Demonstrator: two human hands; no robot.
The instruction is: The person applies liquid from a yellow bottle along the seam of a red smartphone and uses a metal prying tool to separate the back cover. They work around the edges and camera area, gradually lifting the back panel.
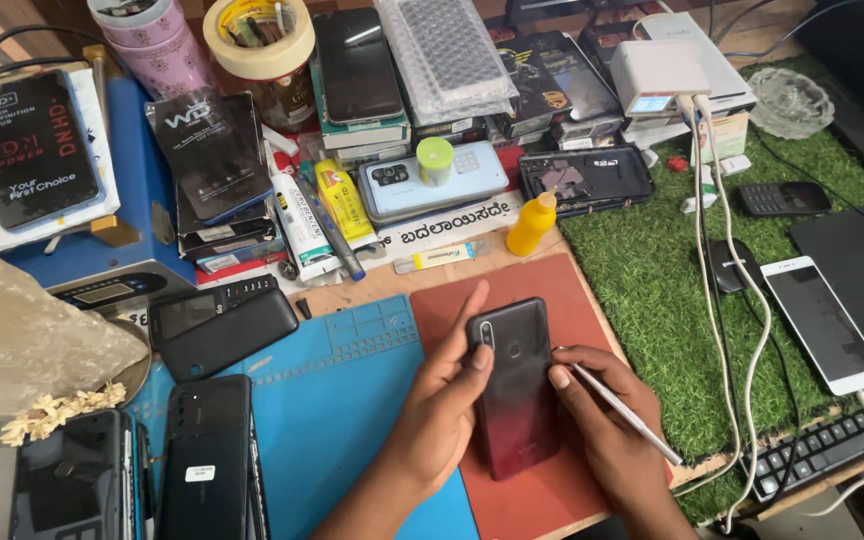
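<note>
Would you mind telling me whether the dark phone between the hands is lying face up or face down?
Face down: the phone shows its glossy back, with camera strip and round sensor uppermost, on the red mat.

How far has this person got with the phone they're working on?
Early, it seems. The dark phone lies face down on the red mat, back cover still on. The left hand steadies it; the right hand holds a thin metal tool at its edge. Opening looks still ahead.
</note>
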